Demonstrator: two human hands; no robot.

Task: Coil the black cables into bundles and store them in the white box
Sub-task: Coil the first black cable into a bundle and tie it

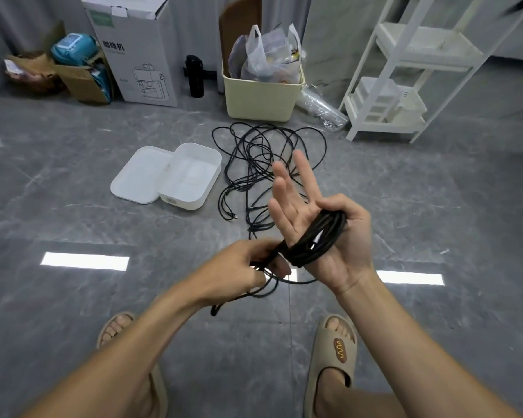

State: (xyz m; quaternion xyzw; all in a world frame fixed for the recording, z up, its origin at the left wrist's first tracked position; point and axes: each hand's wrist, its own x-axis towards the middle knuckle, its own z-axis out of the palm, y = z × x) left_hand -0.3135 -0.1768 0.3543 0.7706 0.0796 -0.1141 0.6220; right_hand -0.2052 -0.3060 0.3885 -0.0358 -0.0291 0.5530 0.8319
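Centrally, your right hand (320,233) open-fingered with cable coil (317,239) wound around palm, left hand (248,267) pinching its tail, white box (191,176) upper left.

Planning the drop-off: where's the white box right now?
In the head view the white box sits open on the floor left of centre, its lid against its left side and the loose black cables just to its right.
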